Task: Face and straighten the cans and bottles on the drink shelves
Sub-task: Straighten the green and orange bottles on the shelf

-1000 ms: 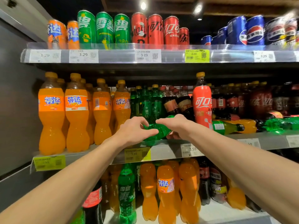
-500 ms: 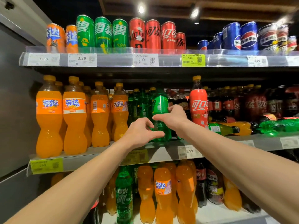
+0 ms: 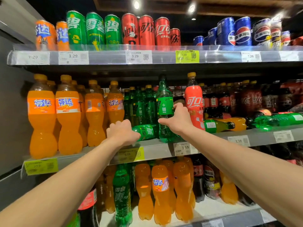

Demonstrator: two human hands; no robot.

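Observation:
An upright green Sprite bottle [image 3: 164,105] stands at the front of the middle shelf [image 3: 255,134], and my right hand [image 3: 177,119] grips its lower body. To its left a second green Sprite bottle [image 3: 146,131] lies on its side, with my left hand [image 3: 122,131] curled around its near end. Orange Fanta bottles [image 3: 68,115] stand upright on the left. A red Coca-Cola bottle [image 3: 194,102] stands just right of my right hand.
Right of the Coca-Cola bottle several bottles lie on their sides: a yellow-green one [image 3: 218,126], an orange one [image 3: 237,123] and a green one [image 3: 277,120]. Cans [image 3: 113,30] line the top shelf. More bottles [image 3: 160,190] fill the lower shelf.
My right hand has stood the green bottle upright and now holds it lower down. My left hand has moved left onto a second green bottle lying on the shelf. The view has moved closer.

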